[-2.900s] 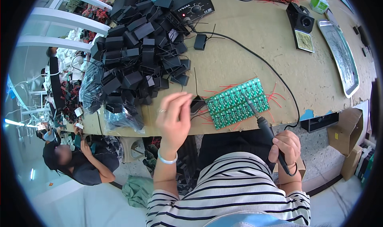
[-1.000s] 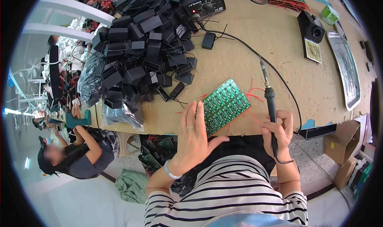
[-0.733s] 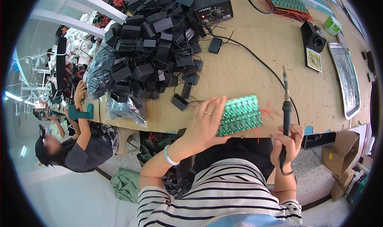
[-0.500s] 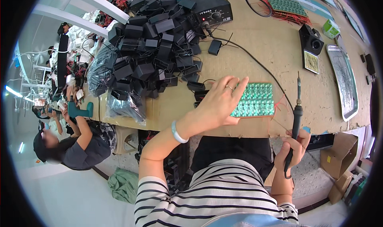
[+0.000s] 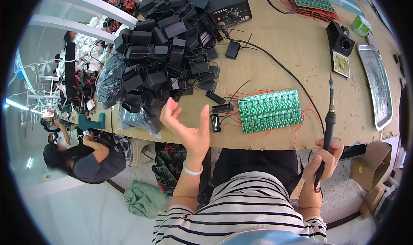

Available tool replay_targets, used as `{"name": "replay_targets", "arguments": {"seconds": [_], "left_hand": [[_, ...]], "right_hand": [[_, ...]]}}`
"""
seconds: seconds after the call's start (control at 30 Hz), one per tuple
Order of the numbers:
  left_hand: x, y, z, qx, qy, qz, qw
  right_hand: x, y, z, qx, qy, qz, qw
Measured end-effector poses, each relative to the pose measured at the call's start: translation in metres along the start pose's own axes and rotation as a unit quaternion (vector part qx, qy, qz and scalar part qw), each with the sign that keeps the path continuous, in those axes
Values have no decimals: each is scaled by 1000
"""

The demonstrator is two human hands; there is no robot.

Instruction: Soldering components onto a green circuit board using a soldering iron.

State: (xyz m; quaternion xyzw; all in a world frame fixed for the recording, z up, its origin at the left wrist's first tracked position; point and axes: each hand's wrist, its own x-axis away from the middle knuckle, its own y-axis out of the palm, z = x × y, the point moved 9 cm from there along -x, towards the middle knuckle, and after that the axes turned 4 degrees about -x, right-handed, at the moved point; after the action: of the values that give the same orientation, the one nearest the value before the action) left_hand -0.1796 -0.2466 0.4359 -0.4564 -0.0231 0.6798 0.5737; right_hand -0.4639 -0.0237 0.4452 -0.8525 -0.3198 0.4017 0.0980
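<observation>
Fingers spread and holding nothing, my left hand hovers at the table's front edge, below the big heap of black plastic cases. My right hand grips a soldering iron by its black handle, tip pointing up and away from me. Between the hands lies a green circuit board panel with red wires sticking out of its sides. Several small black cases with wires rest along its left edge, close to my left hand.
A black soldering station stands behind the heap, its cable crossing the table. At right are a soldering iron stand with a tip-cleaning tray and a long metal tray. More board panels are stacked far back. A co-worker sits at left.
My left hand has come off the circuit board panel and moved left, fingers spread. The panel now lies uncovered, slightly turned. My right hand with the soldering iron has shifted a little to the right.
</observation>
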Motion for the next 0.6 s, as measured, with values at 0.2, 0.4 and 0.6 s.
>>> {"name": "replay_targets", "arguments": {"seconds": [0.2,0.4,0.6], "left_hand": [[9,9,-16,121,-59,-101,986],[-9,19,10,188,-5,-162,969],[-17,38,65,6,223,-250,942]], "right_hand": [[2,9,-7,-15,-5,-16,1000],[6,10,-6,-33,12,-38,999],[6,11,-8,-45,19,-40,998]]}}
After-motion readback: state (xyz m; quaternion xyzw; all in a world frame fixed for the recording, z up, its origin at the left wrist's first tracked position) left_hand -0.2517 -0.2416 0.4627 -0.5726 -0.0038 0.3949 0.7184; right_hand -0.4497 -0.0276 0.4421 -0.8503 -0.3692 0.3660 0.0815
